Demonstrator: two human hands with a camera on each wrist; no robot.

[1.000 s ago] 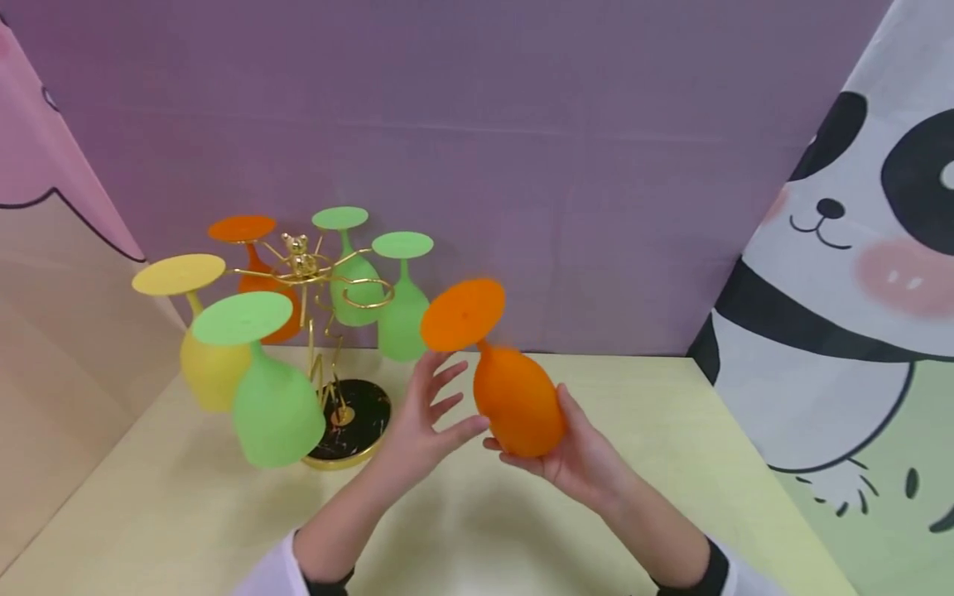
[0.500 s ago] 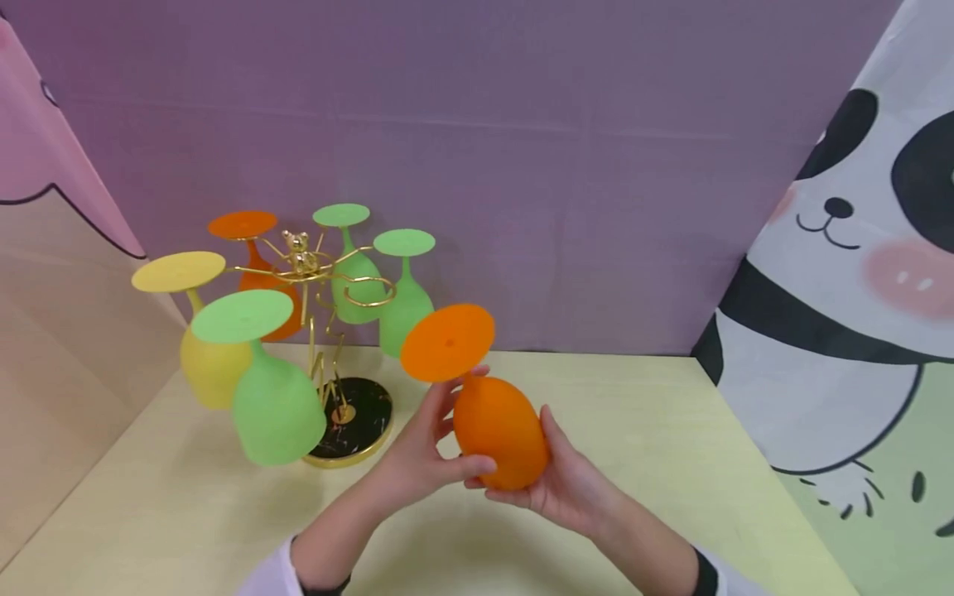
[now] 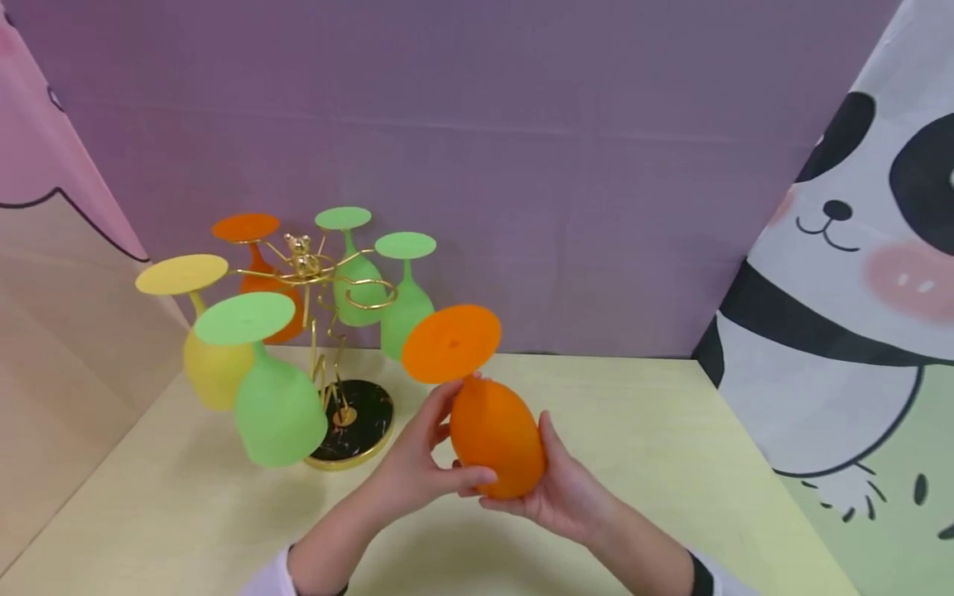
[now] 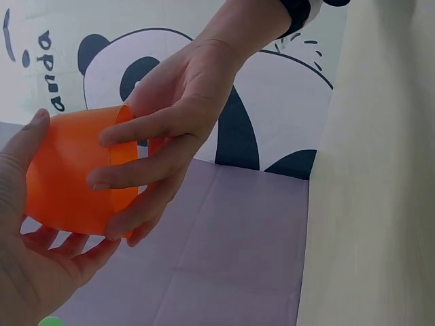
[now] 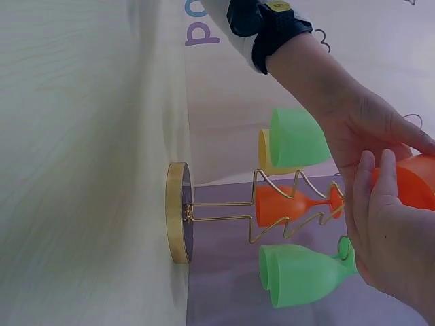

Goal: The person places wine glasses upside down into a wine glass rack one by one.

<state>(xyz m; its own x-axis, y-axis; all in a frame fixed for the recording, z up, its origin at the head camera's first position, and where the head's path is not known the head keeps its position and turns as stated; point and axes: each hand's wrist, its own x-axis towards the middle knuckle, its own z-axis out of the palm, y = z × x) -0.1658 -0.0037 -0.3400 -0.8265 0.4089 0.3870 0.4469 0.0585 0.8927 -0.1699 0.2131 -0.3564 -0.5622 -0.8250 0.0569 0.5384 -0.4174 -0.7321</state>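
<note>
An orange goblet (image 3: 498, 439) is held upside down and tilted above the table, its flat foot leaning up to the left. My left hand (image 3: 413, 463) grips it from the left, thumb across the bowl and fingers behind near the stem. My right hand (image 3: 574, 492) holds the bowl from the right, low near the rim. The left wrist view shows the right hand's fingers (image 4: 146, 173) over the rim of the goblet (image 4: 75, 170). A gold goblet rack (image 3: 316, 277) stands to the left of the hands, the goblet apart from it.
On the rack hang a yellow goblet (image 3: 216, 364), an orange goblet (image 3: 272, 298) and several green goblets (image 3: 279, 414), all upside down. A wire ring (image 3: 373, 302) juts rightward. Its black round base (image 3: 358, 430) stands on the pale table (image 3: 656, 463). A purple backdrop (image 3: 522, 165) rises behind.
The orange goblet has come down and slightly left, toward the person. My left hand, apart from most of it earlier, has closed its fingers and thumb around it. The right hand moved down with it.
</note>
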